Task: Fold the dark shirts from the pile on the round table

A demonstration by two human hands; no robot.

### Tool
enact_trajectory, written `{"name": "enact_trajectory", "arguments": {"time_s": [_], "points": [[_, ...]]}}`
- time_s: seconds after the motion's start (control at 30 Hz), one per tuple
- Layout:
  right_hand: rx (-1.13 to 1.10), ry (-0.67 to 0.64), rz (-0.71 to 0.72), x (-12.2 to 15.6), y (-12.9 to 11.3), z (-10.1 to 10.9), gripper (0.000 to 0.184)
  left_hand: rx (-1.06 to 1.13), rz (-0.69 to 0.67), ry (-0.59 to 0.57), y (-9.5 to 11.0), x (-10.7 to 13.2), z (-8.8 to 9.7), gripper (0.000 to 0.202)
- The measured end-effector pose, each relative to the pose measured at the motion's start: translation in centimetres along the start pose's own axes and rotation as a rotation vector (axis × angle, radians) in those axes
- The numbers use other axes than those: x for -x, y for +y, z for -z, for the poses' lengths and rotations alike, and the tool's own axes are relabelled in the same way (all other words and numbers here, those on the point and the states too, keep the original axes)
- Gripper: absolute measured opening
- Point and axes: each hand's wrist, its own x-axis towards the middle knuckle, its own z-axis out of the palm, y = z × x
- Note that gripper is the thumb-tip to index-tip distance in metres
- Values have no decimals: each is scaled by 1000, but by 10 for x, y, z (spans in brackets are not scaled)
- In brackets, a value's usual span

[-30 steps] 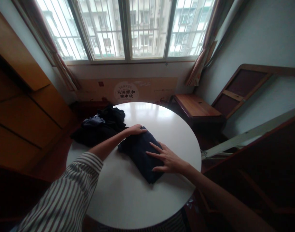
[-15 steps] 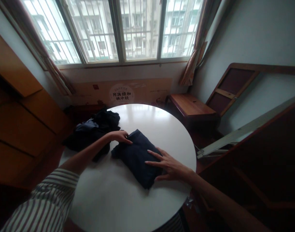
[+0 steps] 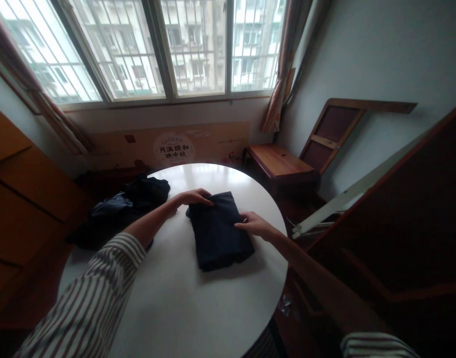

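A folded dark navy garment [image 3: 222, 236] lies flat on the white round table [image 3: 168, 303], its layers stacked into a rough rectangle. At its upper left edge my left hand [image 3: 197, 197] is closed on the cloth, with the thumb on top and the other fingertips hidden. My right hand [image 3: 256, 224] grips the garment's right edge between thumb and fingers. What kind of garment it is, the folds do not show.
A heap of dark clothes [image 3: 119, 209] sits at the table's left side. Beyond the table stand a low wooden bench [image 3: 278, 161] and a barred window [image 3: 190, 49]. A dark wooden panel [image 3: 392, 233] rises on the right.
The garment has turned to lie straighter and shifted slightly on the table. My right hand has gone from spread flat on top to gripping the right edge. The view has swung right.
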Motion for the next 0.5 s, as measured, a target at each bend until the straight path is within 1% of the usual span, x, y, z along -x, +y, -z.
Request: {"name": "enact_trajectory", "arguments": {"time_s": [0.03,0.1,0.2,0.27,0.3,0.33,0.4,0.43,0.5], "points": [[-19,45,15,0,2,10,29,-16,-9,-7,6,-13,0,56],[-40,159,15,2,6,34,26,-96,-59,39,20,-43,-4,56],[-5,323,-24,1,14,74,21,-343,-165,207,45,-88,-18,52],[68,408,-35,1,18,95,16,-487,-192,302,60,-113,-29,49],[110,439,-39,1,20,103,15,-530,-189,331,66,-122,-35,46],[149,461,-44,1,22,109,14,-561,-177,350,71,-129,-39,44],[206,492,-60,4,22,116,13,-601,-135,375,78,-135,-47,40],[250,525,-65,5,20,119,15,-627,-107,393,80,-134,-50,41],[437,630,-38,4,14,121,24,-675,-51,453,82,-128,-58,47]]}}
